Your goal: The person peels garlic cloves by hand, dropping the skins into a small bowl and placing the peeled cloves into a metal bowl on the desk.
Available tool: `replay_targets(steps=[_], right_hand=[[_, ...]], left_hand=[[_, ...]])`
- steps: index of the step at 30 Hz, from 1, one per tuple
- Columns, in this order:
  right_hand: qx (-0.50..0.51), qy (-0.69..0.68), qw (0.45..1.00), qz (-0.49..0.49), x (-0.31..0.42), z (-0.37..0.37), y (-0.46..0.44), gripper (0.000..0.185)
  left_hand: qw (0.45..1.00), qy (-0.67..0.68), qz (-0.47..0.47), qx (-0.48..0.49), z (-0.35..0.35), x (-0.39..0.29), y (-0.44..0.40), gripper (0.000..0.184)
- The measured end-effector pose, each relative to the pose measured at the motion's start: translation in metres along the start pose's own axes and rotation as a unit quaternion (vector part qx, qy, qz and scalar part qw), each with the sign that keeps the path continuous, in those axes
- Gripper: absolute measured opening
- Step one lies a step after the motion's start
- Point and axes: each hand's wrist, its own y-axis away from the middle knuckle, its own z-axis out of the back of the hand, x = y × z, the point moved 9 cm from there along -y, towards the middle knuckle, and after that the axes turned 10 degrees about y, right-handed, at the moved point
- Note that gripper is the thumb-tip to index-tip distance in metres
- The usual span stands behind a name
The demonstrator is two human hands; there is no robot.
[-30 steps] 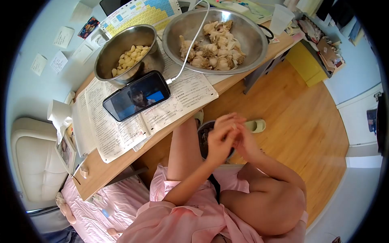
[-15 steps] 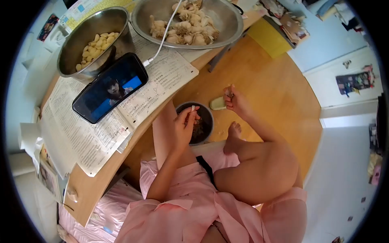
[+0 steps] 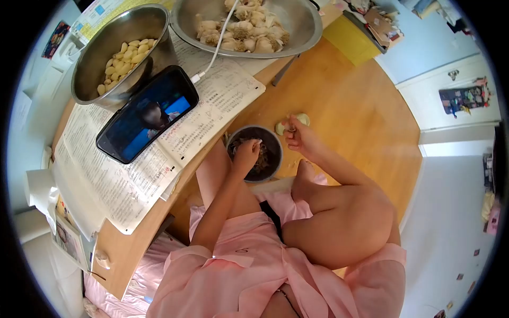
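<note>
My left hand [image 3: 247,157] is closed over the dark bin [image 3: 274,153], with a small pale piece, seemingly a garlic clove, at its fingertips. To its right, my right hand [image 3: 302,139] is curled around something small and dark that I cannot make out. Dry peelings [image 3: 260,160] lie inside the bin. Peeled cloves [image 3: 123,62] fill part of the deep steel pot [image 3: 87,79] on the desk. Whole garlic bulbs [image 3: 254,29] lie in the wide steel basin [image 3: 185,24].
A phone [image 3: 148,114] leans against the pot, its white cable [image 3: 217,47] crossing the basin. Open printed papers [image 3: 116,175] cover the desk [image 3: 119,254]. A slipper [image 3: 301,118] lies on the floor beyond my right hand. A yellow box [image 3: 347,40] stands further off.
My hands were together a second ago and have since parted. My left hand has moved lower over the bin in the last half second. The view has shifted toward the floor.
</note>
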Motion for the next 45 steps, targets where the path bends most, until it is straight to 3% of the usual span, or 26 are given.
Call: replay_targets(steps=[2, 5, 8, 11, 17, 20, 23, 26, 29, 32, 35, 38, 41, 42, 44, 45], right_hand=[[0.012, 0.025, 0.999, -0.023, -0.012, -0.001, -0.019, 0.036], [0.043, 0.08, 0.996, -0.015, -0.034, -0.01, -0.043, 0.038], [0.094, 0.164, 0.981, 0.036, -0.052, -0.014, -0.059, 0.042], [0.091, 0.1, 0.99, 0.048, -0.084, 0.0, -0.087, 0.048], [0.075, 0.155, 0.979, 0.113, -0.081, 0.002, -0.079, 0.045], [0.048, 0.114, 0.988, 0.088, -0.087, 0.01, -0.078, 0.039], [0.044, 0.141, 0.981, 0.127, -0.075, 0.007, -0.068, 0.034], [0.061, 0.182, 0.969, 0.156, -0.073, 0.006, -0.069, 0.032], [0.078, 0.213, 0.96, 0.166, -0.07, -0.006, -0.058, 0.03], [0.043, 0.276, 0.938, 0.206, -0.079, 0.002, -0.065, 0.025], [0.047, 0.234, 0.951, 0.196, -0.077, -0.002, -0.06, 0.022], [0.098, 0.101, 0.975, 0.171, -0.075, -0.002, -0.063, 0.023], [0.025, 0.095, 0.978, 0.183, -0.047, 0.01, -0.053, 0.024], [0.048, 0.065, 0.97, 0.23, -0.033, 0.014, -0.048, 0.023], [0.0, 0.17, 0.917, 0.362, 0.026, 0.006, -0.011, 0.018], [-0.024, 0.218, 0.879, 0.424, 0.059, -0.005, 0.016, 0.016]], left_hand=[[0.999, 0.017, 0.041, -0.002, -0.011, 0.027, -0.003, 0.028], [0.993, -0.074, -0.043, -0.081, 0.0, 0.021, 0.001, 0.025], [0.987, 0.132, -0.047, -0.075, 0.01, 0.009, -0.003, 0.026], [0.948, 0.309, -0.041, -0.065, 0.014, -0.016, 0.003, 0.025], [0.978, 0.139, -0.111, -0.111, 0.019, -0.047, 0.008, 0.025], [0.982, 0.154, -0.083, -0.076, 0.01, -0.038, 0.002, 0.022], [0.976, 0.17, -0.109, -0.087, 0.012, -0.043, 0.002, 0.02], [0.99, 0.014, -0.126, -0.065, 0.01, -0.062, 0.009, 0.024], [0.984, -0.15, -0.083, -0.043, -0.004, -0.052, 0.012, 0.028], [0.987, -0.159, 0.025, 0.012, -0.008, -0.045, 0.013, 0.028], [0.998, -0.049, 0.024, -0.009, -0.009, -0.022, 0.012, 0.021], [0.985, 0.111, -0.078, -0.106, 0.004, -0.031, 0.01, 0.022], [0.928, 0.352, 0.026, -0.116, 0.007, -0.012, 0.008, 0.022], [0.92, 0.378, 0.011, -0.101, 0.007, -0.008, 0.007, 0.023], [0.902, 0.424, -0.024, -0.075, 0.009, 0.003, 0.003, 0.025], [0.919, 0.381, -0.045, -0.085, 0.014, 0.001, 0.004, 0.025]])
